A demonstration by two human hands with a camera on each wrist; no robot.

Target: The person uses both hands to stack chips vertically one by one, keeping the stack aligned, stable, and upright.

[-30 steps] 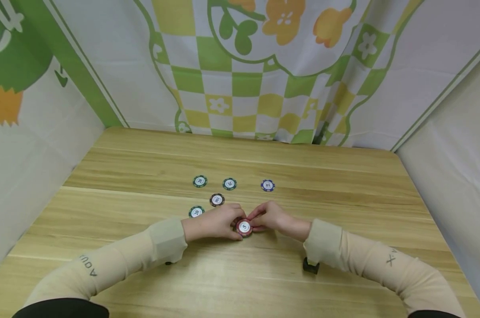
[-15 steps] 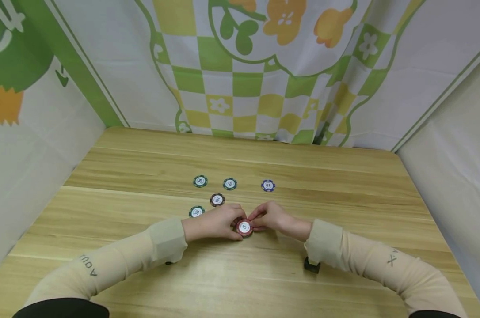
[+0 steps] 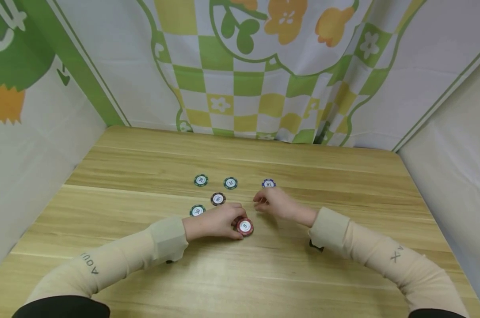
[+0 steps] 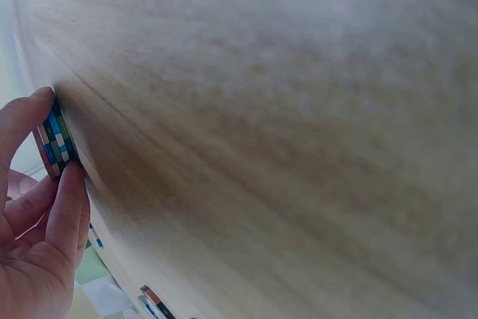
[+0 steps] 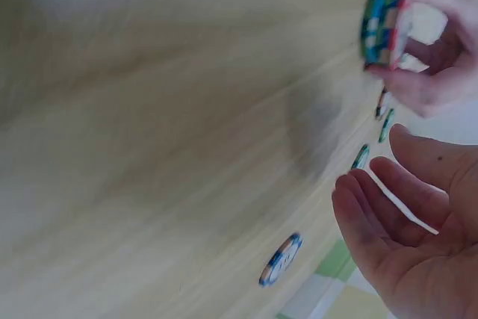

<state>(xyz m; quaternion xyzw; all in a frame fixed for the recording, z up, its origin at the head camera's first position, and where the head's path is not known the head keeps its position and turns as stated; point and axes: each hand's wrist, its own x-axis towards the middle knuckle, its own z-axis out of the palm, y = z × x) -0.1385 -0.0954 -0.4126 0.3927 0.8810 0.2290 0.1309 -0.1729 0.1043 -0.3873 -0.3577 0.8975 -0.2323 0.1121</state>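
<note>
Head view: the stack of chips is sitting on the near part of the bench, a red chip marked 5 facing up on top. Gathering into this one pile looks partly done; the wrist views are showing several layered bands at its edge, though blur is keeping the count uncertain. Five chips are lying loose and flat beyond and to the left of it: a blue chip at the far right, two green chips in the same far row, a black chip nearer, and another green chip partly hidden behind the left wrist. If all are meant for the pile, those five are waiting.

The left hand is pinching the stack's rim between thumb and fingers, steadying it. The right hand is hovering above the bench, thumb parted from loosely bent fingers, holding nothing; it is covering the blue chip's near edge from above, yet appearing apart from it.
</note>
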